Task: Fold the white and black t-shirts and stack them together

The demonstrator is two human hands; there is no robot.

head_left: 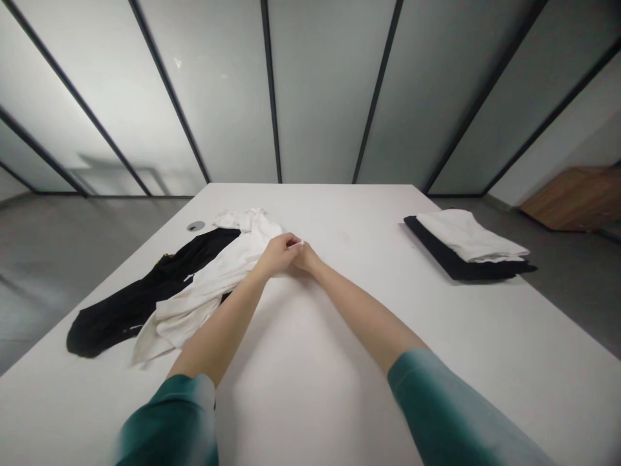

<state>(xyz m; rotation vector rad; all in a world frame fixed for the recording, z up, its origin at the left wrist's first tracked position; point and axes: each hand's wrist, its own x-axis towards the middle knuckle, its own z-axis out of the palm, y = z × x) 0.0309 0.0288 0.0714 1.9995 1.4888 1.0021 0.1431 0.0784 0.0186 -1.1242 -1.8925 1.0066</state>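
My left hand [276, 254] and my right hand [305, 257] meet at the middle of the white table [310, 207], their fingers overlapping. My left hand lies on the edge of a crumpled white garment [213, 285], and a small white scrap shows at the fingertips. Beside that garment, partly under it, lies a crumpled black garment [145, 298]. Further right, a folded white garment [466, 236] rests on a folded black garment [456, 265]. My right hand's grip is partly hidden.
A round metal cable grommet [195, 226] is set in the tabletop near the far edge. Frosted glass panels with dark frames [330, 97] stand beyond the table. A grey floor [72, 259] surrounds it, and a wooden panel [572, 197] leans at the far right.
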